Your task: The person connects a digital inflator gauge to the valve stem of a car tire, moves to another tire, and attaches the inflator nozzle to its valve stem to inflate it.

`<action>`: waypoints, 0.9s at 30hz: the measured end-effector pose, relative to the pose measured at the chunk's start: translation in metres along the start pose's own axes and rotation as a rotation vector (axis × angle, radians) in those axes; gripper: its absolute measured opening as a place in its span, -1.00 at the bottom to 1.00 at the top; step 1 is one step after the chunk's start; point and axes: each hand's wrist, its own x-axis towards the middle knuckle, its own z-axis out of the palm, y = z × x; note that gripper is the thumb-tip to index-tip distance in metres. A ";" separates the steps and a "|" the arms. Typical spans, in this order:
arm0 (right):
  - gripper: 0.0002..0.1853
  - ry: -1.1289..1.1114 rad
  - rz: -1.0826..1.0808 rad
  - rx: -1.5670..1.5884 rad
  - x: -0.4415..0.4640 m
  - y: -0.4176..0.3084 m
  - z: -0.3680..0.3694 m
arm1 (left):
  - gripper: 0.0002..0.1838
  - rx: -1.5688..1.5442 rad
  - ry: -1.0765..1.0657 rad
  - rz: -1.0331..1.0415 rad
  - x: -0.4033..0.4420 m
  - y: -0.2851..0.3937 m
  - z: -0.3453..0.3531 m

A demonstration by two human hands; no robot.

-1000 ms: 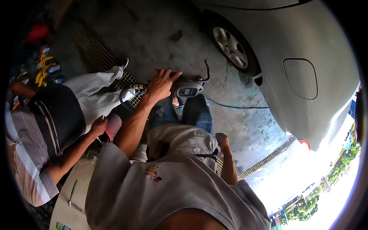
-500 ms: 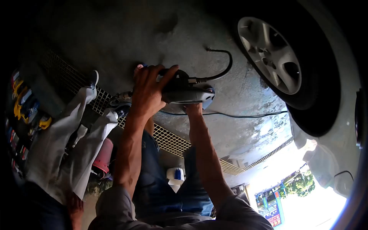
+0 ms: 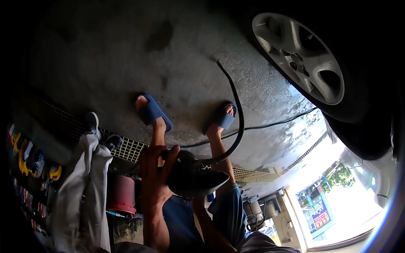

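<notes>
My left hand (image 3: 155, 179) is closed around the left end of a dark handheld tyre inflator (image 3: 196, 179), held close to my body. From the inflator a short black hose (image 3: 239, 122) curves up and away, its free tip hanging in the air over the floor. My right hand (image 3: 198, 203) is at the underside of the inflator, in shadow, with its fingers hidden. At the upper right is the car wheel (image 3: 297, 59), with a silver spoked rim and a dark tyre; neither hand touches it.
A thin black line (image 3: 270, 125) runs across the concrete floor behind my feet in blue slides. A floor grate (image 3: 130, 152) crosses below. At left stand a person in light trousers (image 3: 82, 185), a red bucket (image 3: 121, 194) and a rack of tools (image 3: 31, 160).
My hands and the inflator have come lower in view, nearer my body. The hose now arches upward instead of sideways, and my feet show. My view has shifted.
</notes>
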 end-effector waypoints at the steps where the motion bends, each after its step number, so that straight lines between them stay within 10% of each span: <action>1: -0.65 0.002 -0.011 -0.023 -0.013 -0.005 -0.003 | -0.09 -0.024 -0.001 -0.015 -0.001 0.004 -0.009; 9: -0.60 0.122 -0.269 -0.091 -0.071 -0.073 -0.003 | -0.19 -0.054 0.003 0.242 0.033 0.038 -0.077; 15: -0.52 0.174 -0.891 0.134 0.028 -0.263 0.028 | 0.01 0.072 0.015 0.309 0.112 0.022 -0.073; 21: -0.51 -0.274 -0.777 0.242 0.096 -0.378 0.093 | -0.09 0.143 -0.058 0.375 0.190 -0.027 -0.020; 24: -0.67 -0.262 -1.082 0.099 0.142 -0.393 0.107 | -0.12 0.114 -0.047 0.430 0.236 -0.043 0.007; 27: -0.67 -0.312 -0.822 0.424 0.109 -0.399 0.127 | -0.12 0.038 -0.121 0.422 0.273 -0.027 0.001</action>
